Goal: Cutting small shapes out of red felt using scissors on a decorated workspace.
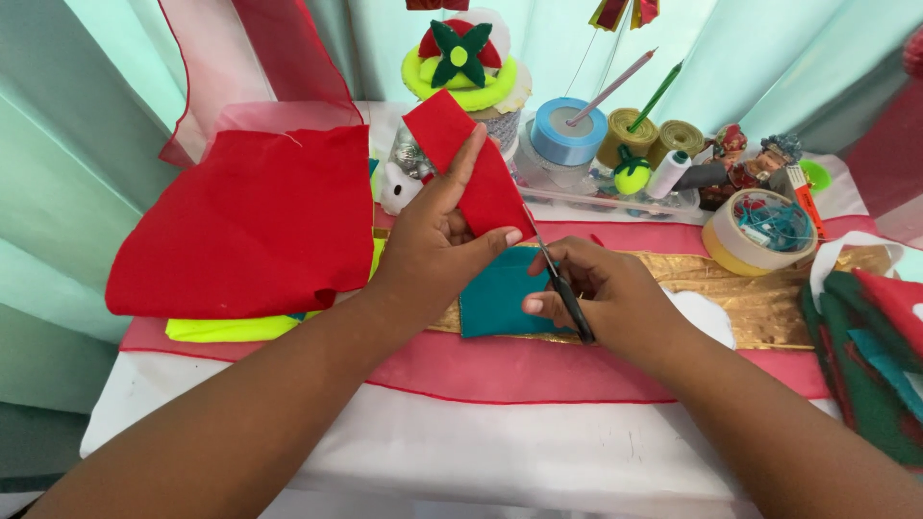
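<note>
- the red felt strip (469, 171) is a plain, flat, bright red piece with straight edges, longer than it is wide and held up above the table (461, 437).
- its long axis runs on a slant, the top end up and to the left near the yellow-and-red felt decoration (460, 60), the lower end down and to the right by the scissors.
- the left hand (437, 245) pinches the strip, thumb pressed across its lower part and fingers stretched up along its left edge.
- the right hand (601, 293) is closed around the dark handles of the scissors (560, 279), whose blades point up and left and meet the strip's lower right edge.
- under both hands lies a teal felt piece (500, 303) on a gold band (750, 298); a large red cloth (255, 226) lies to the left.
</note>
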